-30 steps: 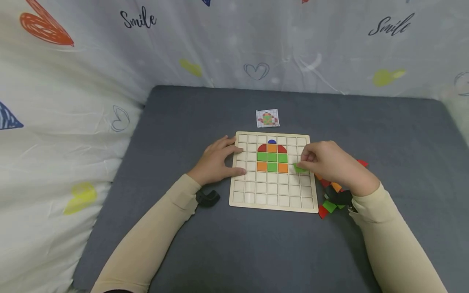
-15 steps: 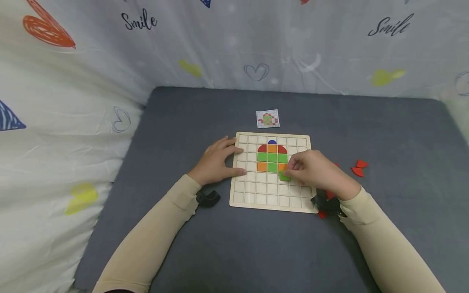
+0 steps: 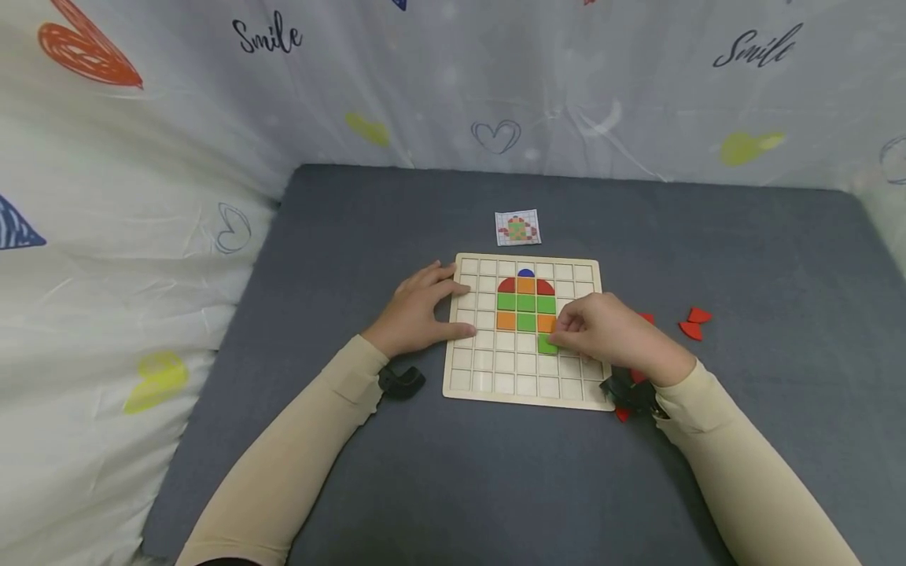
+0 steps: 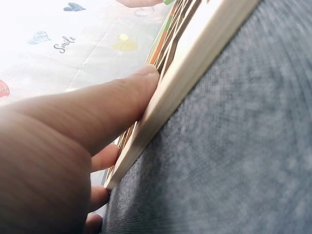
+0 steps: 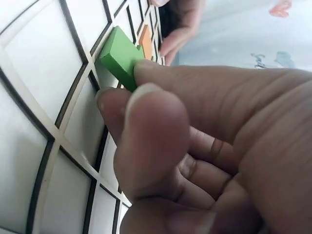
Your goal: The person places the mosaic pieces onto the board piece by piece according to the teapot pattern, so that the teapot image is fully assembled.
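Observation:
A wooden grid board lies on the grey table. My right hand pinches a green square tile between thumb and finger, at the cell just below the right-hand orange tile. In the right wrist view the green tile sits tilted at its cell, its thick edge showing. The left hand rests on the board's left edge with its fingers spread; the left wrist view has its thumb lying over the rim. Green, orange, red and blue tiles fill a block in the board's upper middle.
Behind the board lies a small card printed with a coloured grid picture. Red pieces lie right of the board, others partly hidden under the right wrist. A printed curtain hangs behind the table.
My right hand has carried the green tile leftward from the board's right side to the cell below the orange tile, where it now looks squarer to the grid. The left hand stays put.

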`<act>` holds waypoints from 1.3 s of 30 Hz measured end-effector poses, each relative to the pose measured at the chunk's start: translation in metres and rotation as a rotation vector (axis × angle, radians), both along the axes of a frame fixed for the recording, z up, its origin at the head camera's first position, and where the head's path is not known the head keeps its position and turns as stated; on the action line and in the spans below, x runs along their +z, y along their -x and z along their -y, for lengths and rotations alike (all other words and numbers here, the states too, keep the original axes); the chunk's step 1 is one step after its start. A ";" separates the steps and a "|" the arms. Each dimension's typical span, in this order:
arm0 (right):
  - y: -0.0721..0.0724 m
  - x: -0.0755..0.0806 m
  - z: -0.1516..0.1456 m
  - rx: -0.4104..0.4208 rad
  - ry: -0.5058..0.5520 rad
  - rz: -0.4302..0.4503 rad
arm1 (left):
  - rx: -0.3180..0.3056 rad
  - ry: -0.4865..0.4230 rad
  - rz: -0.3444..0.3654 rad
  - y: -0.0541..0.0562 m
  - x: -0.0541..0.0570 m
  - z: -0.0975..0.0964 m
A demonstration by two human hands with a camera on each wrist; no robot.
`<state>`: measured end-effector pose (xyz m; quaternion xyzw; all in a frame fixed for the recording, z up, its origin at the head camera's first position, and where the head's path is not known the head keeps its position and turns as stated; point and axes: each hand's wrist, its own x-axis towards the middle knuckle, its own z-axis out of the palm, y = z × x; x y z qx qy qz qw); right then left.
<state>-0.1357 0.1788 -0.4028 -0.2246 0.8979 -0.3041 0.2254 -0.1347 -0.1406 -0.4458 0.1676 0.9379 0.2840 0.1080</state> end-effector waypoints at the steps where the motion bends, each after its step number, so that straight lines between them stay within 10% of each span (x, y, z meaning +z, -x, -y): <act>1: 0.000 -0.001 0.000 0.006 0.001 -0.011 | 0.001 -0.002 0.000 0.000 0.000 0.000; 26: 0.008 -0.001 0.006 0.039 -0.026 -0.119 | 0.020 -0.008 -0.008 0.000 0.002 0.009; 39: 0.004 0.015 -0.039 -0.037 -0.157 -0.058 | -0.004 0.009 0.008 0.003 -0.001 0.002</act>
